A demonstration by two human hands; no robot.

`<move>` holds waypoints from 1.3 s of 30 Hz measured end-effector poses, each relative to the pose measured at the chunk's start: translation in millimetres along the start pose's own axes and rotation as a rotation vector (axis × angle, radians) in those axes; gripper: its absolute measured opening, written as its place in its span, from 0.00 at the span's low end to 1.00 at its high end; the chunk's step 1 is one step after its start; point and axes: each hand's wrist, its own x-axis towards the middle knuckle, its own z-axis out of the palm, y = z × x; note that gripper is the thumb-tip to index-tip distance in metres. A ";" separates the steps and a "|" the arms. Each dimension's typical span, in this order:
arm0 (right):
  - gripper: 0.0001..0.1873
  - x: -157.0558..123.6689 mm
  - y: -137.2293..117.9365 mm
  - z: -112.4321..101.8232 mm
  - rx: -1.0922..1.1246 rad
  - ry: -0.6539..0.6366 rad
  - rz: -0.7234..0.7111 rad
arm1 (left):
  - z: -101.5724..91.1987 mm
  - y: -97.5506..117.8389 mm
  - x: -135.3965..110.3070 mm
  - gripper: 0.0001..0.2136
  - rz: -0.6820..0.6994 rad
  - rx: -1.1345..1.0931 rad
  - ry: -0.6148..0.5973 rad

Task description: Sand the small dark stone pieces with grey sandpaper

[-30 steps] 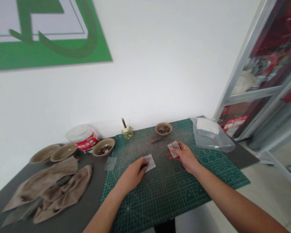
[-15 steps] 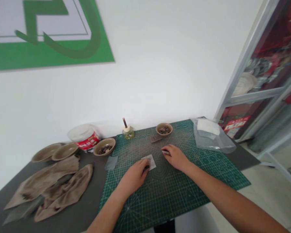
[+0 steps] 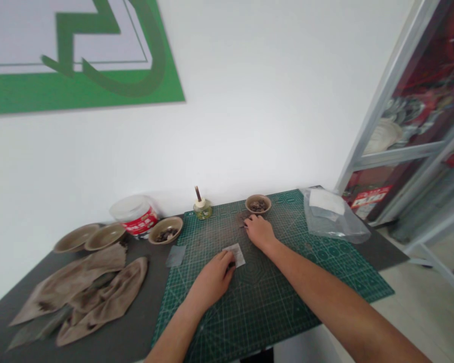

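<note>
My left hand [image 3: 214,278] rests on the green cutting mat [image 3: 272,297]. Its fingertips are closed on the near edge of a small white square sheet [image 3: 236,253], and something dark shows under them. My right hand [image 3: 259,232] lies palm down further back, knuckles up and fingers curled. Its fingertips are at a small brown piece [image 3: 243,217] just in front of a tan bowl of dark bits [image 3: 258,204]. What the right fingers hold is hidden.
A small bottle with a stick [image 3: 202,207] stands at the mat's back edge. To the left are another filled bowl [image 3: 165,231], two empty dishes [image 3: 89,238], a red-labelled tub [image 3: 135,216], brown cloths [image 3: 87,287] and a grey square [image 3: 174,255]. A plastic bag [image 3: 331,214] lies right, beside a metal shelf [image 3: 408,146].
My right hand, which held a pale sheet over the mat's middle, has moved back and left to the brown piece by the bowl. My left hand stays on the white sheet.
</note>
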 end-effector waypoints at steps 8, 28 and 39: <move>0.12 -38.5 2.0 -21.1 -0.043 0.026 -0.079 | 0.8 -2.4 -1.3 0.08 0.039 0.015 0.016; 0.19 -87.6 -17.4 -12.9 0.241 -0.034 -0.366 | -11.1 -48.9 -61.8 0.03 -0.322 0.150 0.316; 0.17 -49.3 -40.9 2.4 0.262 -0.069 -0.252 | -11.0 -73.6 -66.6 0.07 -0.309 0.172 0.190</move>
